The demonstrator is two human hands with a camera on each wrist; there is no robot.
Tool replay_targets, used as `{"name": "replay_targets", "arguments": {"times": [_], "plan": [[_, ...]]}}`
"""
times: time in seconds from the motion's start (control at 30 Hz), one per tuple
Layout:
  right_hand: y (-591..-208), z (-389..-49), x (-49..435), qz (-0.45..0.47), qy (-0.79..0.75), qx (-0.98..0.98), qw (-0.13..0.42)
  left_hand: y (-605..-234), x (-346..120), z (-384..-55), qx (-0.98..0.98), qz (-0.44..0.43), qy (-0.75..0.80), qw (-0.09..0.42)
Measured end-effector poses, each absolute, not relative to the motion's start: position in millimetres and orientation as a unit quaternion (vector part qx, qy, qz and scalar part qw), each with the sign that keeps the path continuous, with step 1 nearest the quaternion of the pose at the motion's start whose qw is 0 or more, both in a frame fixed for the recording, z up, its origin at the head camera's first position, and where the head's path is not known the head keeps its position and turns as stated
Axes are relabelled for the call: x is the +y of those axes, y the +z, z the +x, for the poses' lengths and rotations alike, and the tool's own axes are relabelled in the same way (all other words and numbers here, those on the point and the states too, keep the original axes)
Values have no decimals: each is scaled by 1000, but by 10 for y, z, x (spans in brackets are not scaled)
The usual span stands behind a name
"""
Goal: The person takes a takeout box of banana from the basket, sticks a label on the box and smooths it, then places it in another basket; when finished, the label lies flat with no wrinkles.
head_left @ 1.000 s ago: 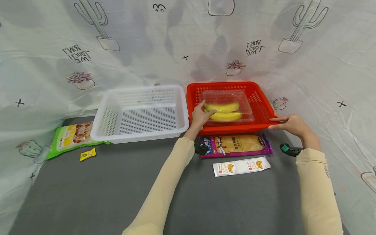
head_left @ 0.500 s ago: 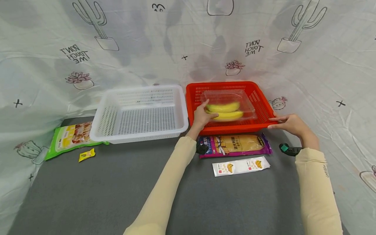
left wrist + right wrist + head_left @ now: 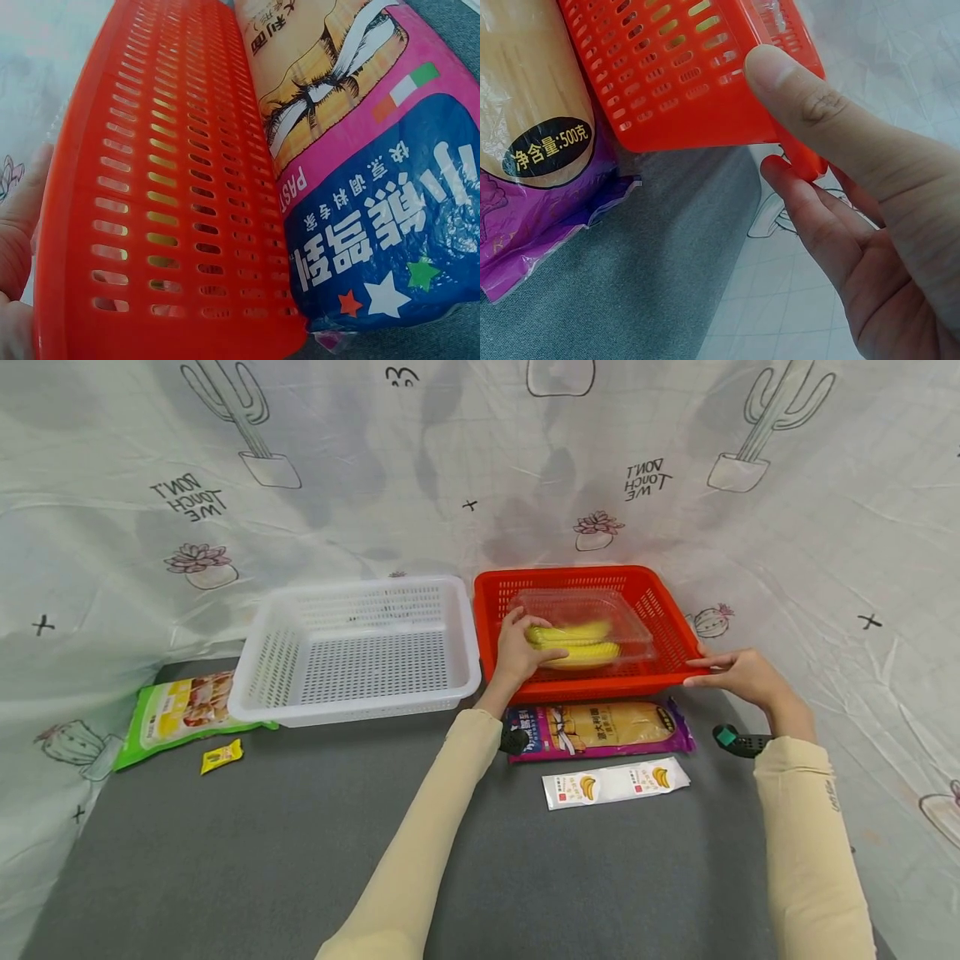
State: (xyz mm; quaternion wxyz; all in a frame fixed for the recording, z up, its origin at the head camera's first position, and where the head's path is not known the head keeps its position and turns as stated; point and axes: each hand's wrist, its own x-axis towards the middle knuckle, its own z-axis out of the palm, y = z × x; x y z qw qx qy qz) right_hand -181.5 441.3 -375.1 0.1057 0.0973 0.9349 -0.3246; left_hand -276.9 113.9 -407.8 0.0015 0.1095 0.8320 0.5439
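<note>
A red plastic basket (image 3: 585,688) holds a clear plastic box (image 3: 633,631) with yellow bananas (image 3: 577,654) showing through it. My left hand (image 3: 517,647) reaches over the basket's left side and grips the box's left end, thumb toward me and fingers farther back. In the left wrist view, the basket wall (image 3: 161,330) hides most of that hand. At the basket's right front corner, my right hand (image 3: 750,678) pinches the rim. The right wrist view shows the thumb (image 3: 780,75) on the upper side and fingers (image 3: 802,199) below.
Left of the red basket stands a white basket (image 3: 352,709). A pasta packet (image 3: 600,731) and a white banana-print packet (image 3: 615,782) lie in front. Farther left are a green food bag (image 3: 180,710) and a small yellow packet (image 3: 222,756). A patterned curtain (image 3: 420,468) hangs behind.
My left hand has moved slightly to the right, its fingers curling farther over the box's end. The box has shifted a little rightward. My right hand stays on the basket rim.
</note>
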Motion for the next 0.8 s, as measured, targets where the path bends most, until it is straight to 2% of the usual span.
{"name": "replay_targets", "arguments": {"times": [0.4,0.8], "plan": [[-3751,-1801,4409,95,-322,936,108,-4089,1127,-2786,822,168,542,-39],[-3729,-1787,4381,92,-321,937,105,-4050,1015,-2779,803,202,560,-35]]}}
